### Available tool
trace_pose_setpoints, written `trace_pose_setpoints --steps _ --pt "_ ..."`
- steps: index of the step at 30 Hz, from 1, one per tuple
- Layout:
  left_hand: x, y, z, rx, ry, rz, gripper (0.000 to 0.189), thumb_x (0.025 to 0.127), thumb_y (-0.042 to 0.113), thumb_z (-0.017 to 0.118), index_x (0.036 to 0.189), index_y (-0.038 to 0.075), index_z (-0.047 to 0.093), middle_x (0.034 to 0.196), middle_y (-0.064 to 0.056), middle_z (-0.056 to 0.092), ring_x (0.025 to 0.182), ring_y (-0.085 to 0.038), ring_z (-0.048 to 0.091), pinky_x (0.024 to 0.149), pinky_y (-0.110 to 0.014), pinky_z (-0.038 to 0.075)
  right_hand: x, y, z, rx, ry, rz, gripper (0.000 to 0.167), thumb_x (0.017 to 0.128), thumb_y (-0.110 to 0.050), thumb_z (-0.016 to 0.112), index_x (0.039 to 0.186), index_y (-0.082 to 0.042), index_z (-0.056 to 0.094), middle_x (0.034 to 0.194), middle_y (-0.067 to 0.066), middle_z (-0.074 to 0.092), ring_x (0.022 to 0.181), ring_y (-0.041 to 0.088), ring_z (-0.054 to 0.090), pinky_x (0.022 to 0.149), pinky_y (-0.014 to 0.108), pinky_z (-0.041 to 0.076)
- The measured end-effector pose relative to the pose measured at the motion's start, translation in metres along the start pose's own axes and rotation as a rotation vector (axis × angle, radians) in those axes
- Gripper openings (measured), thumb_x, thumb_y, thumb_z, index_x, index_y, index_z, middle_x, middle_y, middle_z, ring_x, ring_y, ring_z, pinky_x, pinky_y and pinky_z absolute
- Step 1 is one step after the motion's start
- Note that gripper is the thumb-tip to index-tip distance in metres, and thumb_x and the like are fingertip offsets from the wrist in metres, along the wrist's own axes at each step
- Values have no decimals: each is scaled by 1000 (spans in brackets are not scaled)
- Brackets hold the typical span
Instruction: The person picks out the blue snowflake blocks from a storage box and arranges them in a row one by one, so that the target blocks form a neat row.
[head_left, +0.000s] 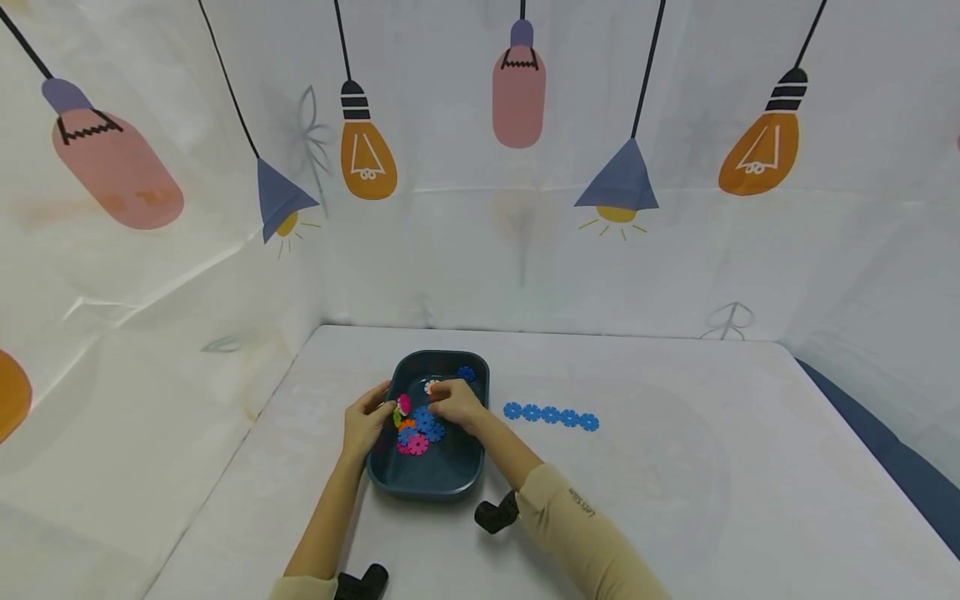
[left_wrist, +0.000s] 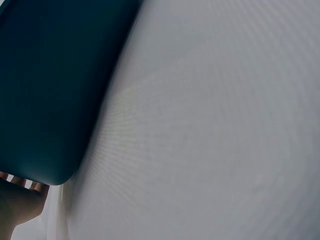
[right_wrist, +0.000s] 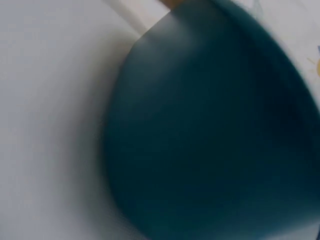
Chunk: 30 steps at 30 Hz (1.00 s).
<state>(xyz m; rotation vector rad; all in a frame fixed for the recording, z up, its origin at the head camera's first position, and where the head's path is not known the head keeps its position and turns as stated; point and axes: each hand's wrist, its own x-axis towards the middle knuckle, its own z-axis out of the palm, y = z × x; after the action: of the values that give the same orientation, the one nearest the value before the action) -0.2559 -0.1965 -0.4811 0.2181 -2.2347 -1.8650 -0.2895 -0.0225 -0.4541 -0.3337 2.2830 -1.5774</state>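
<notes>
A dark teal tray [head_left: 427, 486] stands on the table, holding several small flower-shaped plastic pieces. Blue pieces [head_left: 424, 419] lie mid-tray, with a pink one [head_left: 417, 444] nearer the front. My left hand [head_left: 365, 423] grips the tray's left rim, thumb on the inner side, near a pink-and-white piece [head_left: 404, 405]. In the left wrist view, the left hand's fingers [left_wrist: 32, 187] show at the tray's end. Over the rim from the right reaches my right hand [head_left: 457, 403], fingers bent down beside a white-and-orange piece [head_left: 430, 387]; I cannot tell whether it pinches anything.
Right of the tray, several blue flower pieces [head_left: 551, 415] lie joined in a row on the white table [head_left: 675, 467]. One more blue piece [head_left: 467, 373] sits in the tray's far right corner. A white sheet printed with lamps [head_left: 450, 267] hangs behind the table.
</notes>
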Motion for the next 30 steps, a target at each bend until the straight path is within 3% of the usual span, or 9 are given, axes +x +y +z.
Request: trace_pose_setpoints --steps 3,9,14,18,23,30 --pt "0 0 0 -8 -3 -3 40 88 4 60 128 -2 56 125 -26 56 83 -7 58 65 -17 48 -2 -1 1 -152 -11 -25 43 79 0 69 120 9 58 116 20 62 106 29 58 92 39 47" --pt "-1 0 -1 12 -29 -15 41 91 8 58 131 0 54 130 -23 54 113 -30 55 77 -12 44 -6 -4 6 -127 -202 15 43 79 1 70 120 7 59 120 19 61 94 22 62 79 31 53" --pt "1 -1 -2 23 -27 -12 41 90 8 59 131 0 54 130 -21 54 117 -34 52 78 -11 42 -8 -3 13 -258 -345 -99 39 78 -2 72 115 3 64 114 13 66 97 18 62 85 27 50" --pt "1 -2 -1 17 -17 -7 41 90 6 59 129 -1 55 129 -22 55 115 -33 53 76 -9 42 -13 -3 20 -332 -437 -188 35 76 -3 74 110 3 67 107 11 69 89 10 63 81 21 49" --pt "1 -3 -1 4 -11 5 40 89 4 59 129 -1 56 128 -22 56 113 -30 54 76 -9 42 -18 -2 30 -390 -470 -224 33 74 -5 77 105 3 68 97 7 71 78 2 59 73 16 47" --pt "0 -2 0 2 5 26 40 88 4 60 127 -2 57 126 -23 57 106 -20 57 76 -10 43 -28 -4 37 -366 -451 -207 29 73 2 76 100 5 68 87 7 70 70 4 59 66 16 49"
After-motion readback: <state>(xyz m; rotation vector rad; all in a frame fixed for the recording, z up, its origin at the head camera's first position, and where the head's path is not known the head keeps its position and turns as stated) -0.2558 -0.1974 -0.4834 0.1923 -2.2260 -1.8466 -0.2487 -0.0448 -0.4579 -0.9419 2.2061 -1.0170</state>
